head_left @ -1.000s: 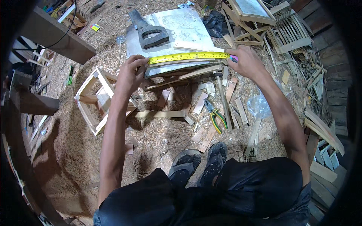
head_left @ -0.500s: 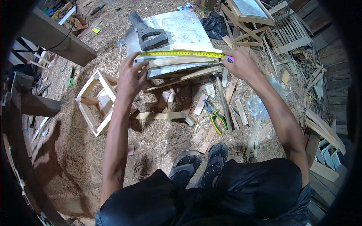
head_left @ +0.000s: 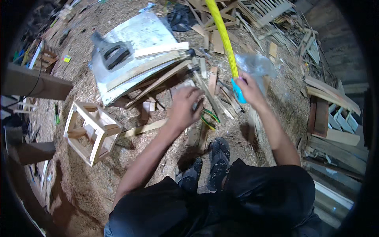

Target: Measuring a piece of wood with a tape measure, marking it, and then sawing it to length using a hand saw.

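My right hand (head_left: 249,90) is closed around a turquoise tape measure (head_left: 239,91). Its yellow blade is pulled out and runs up past the top of the view. With fingers bent and apart, my left hand (head_left: 185,106) hovers, empty, over the pliers (head_left: 210,119), whose green-and-yellow handles show while the jaws are hidden. Ahead and to the left, a saw (head_left: 112,51) with a dark handle lies on a pale, scuffed board (head_left: 136,29). Wooden strips (head_left: 162,49) rest along that board's near side. A hammer (head_left: 203,85) lies right of them.
A small wooden frame (head_left: 92,130) stands on the shavings at left. Dark beams (head_left: 37,81) jut in from the left edge. Scrap wood (head_left: 276,15) is heaped at the far right, with planks (head_left: 333,94) nearer. A clear plastic bag (head_left: 256,65) lies beyond my right hand.
Both hands have left the strips on the board. My right hand has drawn the tape measure away, its blade swinging upward. My left hand has moved right and nearer, and the view has shifted.
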Demonstrator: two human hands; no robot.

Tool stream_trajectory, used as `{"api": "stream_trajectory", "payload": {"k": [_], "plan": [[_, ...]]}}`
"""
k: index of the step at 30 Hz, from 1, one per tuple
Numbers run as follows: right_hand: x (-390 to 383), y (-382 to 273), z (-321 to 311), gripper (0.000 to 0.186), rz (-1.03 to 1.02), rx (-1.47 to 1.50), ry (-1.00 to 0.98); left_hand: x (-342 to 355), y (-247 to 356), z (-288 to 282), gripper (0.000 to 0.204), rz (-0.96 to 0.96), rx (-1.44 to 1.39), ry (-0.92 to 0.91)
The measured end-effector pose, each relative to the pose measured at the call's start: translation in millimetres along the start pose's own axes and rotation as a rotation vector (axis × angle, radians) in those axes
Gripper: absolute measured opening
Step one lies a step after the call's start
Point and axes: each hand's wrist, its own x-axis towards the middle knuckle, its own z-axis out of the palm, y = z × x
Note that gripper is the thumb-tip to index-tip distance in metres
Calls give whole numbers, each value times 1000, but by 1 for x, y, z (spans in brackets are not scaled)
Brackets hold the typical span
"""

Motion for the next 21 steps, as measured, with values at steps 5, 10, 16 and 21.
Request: {"api": "stream_trajectory", "payload": {"k": [5, 10, 16, 21], "plan": [[-67, 87, 20, 29, 292, 8, 97, -3, 9, 101, 29, -64, -74, -327], [-92, 112, 29, 35, 353, -40, 200, 9, -8, 159, 26, -23, 113, -457], [-99, 100, 27, 35, 402, -26, 164, 7, -12, 170, 21, -7, 217, -487], [-90, 98, 31, 37, 325, -57, 102, 10, -23, 164, 21, 80, 300, -496]]}}
